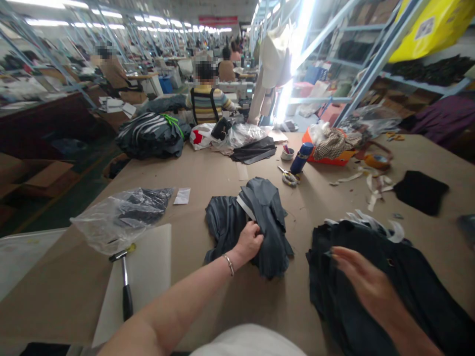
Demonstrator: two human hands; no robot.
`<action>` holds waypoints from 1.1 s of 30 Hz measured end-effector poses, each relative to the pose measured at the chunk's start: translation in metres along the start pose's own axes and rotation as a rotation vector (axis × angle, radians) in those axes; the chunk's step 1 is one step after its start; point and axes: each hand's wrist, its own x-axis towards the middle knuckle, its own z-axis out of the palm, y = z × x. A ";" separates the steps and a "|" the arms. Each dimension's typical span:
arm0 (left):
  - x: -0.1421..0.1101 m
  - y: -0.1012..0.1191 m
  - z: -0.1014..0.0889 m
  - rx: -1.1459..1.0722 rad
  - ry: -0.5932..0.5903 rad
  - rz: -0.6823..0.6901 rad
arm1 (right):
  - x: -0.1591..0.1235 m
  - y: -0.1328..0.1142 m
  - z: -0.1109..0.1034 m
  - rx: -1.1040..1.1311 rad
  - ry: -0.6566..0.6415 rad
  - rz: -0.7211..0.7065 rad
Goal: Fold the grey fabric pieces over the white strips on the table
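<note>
A bunched dark grey fabric piece (269, 222) with a white strip along one fold lies in the middle of the table. My left hand (249, 243), with a bracelet at the wrist, has its fingers closed on this cloth. To the right is a stack of dark cut fabric pieces (404, 282) with white strips at its far edge. My right hand (358, 269) is over the stack's left part, slightly blurred. Its thumb and fingers are pinched together at what looks like the edge of a dark cloth piece.
On the left lie a hammer (125, 287), a white board (156, 272) and a clear plastic bag (122, 217). Beyond the grey cloth are scissors (289, 178), a blue bottle (301, 158) and an orange box (334, 157). A fabric bundle (152, 136) sits at the far left edge.
</note>
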 end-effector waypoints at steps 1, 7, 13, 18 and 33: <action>-0.009 0.009 0.002 0.010 -0.021 0.130 | 0.008 -0.003 0.031 0.100 -0.117 0.058; -0.056 0.026 0.019 0.040 -0.188 0.444 | 0.063 -0.009 0.166 0.496 -0.150 0.294; -0.060 0.003 -0.004 -0.193 0.197 0.018 | 0.052 -0.014 0.157 0.696 -0.252 0.439; -0.062 0.012 -0.018 -0.518 -0.023 -0.351 | 0.037 -0.028 0.151 0.856 -0.306 0.534; -0.068 0.016 -0.036 -0.989 0.036 -0.459 | 0.043 -0.029 0.139 0.929 -0.252 0.547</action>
